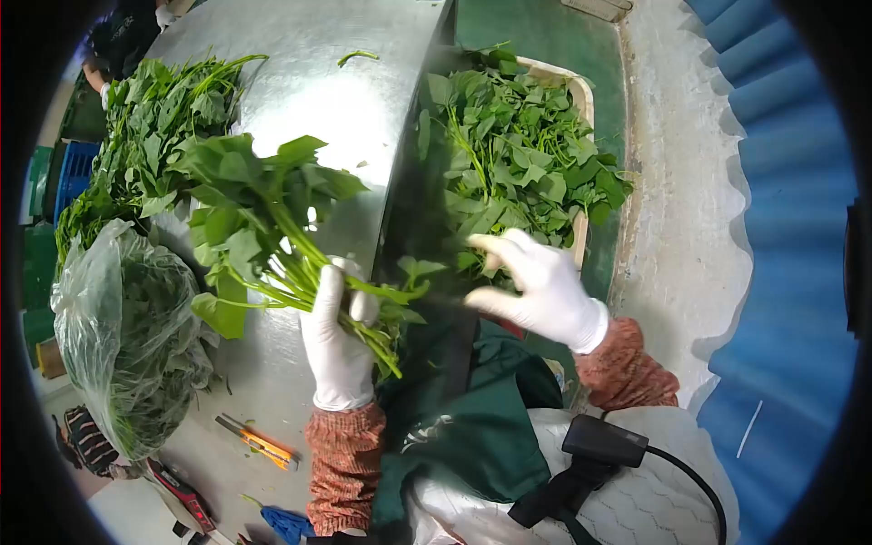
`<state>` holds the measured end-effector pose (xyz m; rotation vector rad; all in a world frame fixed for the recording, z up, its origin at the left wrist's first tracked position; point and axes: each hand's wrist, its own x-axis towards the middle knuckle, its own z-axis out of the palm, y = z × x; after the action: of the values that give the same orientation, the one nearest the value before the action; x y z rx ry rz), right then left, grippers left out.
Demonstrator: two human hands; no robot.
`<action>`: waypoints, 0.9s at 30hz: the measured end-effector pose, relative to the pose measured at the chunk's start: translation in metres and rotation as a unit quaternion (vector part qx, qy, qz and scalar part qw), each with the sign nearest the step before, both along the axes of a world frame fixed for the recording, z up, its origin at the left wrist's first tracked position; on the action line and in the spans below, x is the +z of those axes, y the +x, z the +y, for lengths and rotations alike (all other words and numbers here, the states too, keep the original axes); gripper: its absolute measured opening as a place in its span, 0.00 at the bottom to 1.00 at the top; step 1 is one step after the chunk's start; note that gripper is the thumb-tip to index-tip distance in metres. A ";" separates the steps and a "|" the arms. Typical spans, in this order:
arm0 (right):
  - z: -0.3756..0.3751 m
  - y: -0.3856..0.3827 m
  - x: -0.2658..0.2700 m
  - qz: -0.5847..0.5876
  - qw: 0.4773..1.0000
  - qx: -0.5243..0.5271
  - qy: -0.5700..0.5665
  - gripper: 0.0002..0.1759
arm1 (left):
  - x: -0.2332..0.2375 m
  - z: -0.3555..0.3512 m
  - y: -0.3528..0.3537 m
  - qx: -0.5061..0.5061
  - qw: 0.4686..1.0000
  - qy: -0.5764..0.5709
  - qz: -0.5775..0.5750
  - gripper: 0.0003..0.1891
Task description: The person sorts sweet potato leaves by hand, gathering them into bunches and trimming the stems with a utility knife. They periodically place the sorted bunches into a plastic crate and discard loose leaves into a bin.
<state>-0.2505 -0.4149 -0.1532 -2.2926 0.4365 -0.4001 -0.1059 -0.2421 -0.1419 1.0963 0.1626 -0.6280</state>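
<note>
Evidently the left hand (338,343), in a white glove, is closed around the lower stems of a leafy green bunch (272,218), which it holds in the air over the edge of the metal table (336,95). The right hand (545,289), gloved also, is open, with thumb and fingers apart, near the crate (586,104) of loose greens (522,154); nothing can be seen in it.

The bunch should be rather light. Its stems look firm but able to bend, and probably they would snap under a hard squeeze; the leaves look thin and soft, and would bruise easily. So the good place to hold is the gathered stems, as the left hand does, with the leaves free. If the stems are wet, they may slip against the glove, but wetness cannot be told.

The table is smooth and shiny, with a strong reflection of light. On it lie a heap of greens (168,127), a clear plastic bag (136,341) with greens inside, and an orange cutter (259,441). Beyond the crate there is a green floor (504,27), then a pale strip (658,163) and a wavy blue sheet (795,236). At the far left corner, a part of a co-worker (123,41) is visible.
</note>
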 end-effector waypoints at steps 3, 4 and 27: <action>0.026 0.033 -0.004 -0.115 0.988 0.105 -0.012 0.17 | 0.004 -0.011 -0.019 -0.056 0.998 0.017 0.002 0.08; 0.037 0.037 -0.013 -0.160 0.980 0.101 -0.057 0.13 | 0.004 -0.009 -0.019 -0.053 0.998 0.027 -0.006 0.08; -0.132 0.078 -0.170 0.006 0.963 -0.200 0.180 0.35 | 0.019 0.042 0.025 0.009 0.990 -0.033 -0.133 0.10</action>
<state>-0.1725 -0.5467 -0.3232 -1.8505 0.9089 -0.4611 -0.0812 -0.1999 -0.1225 1.1017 -0.0784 -0.4617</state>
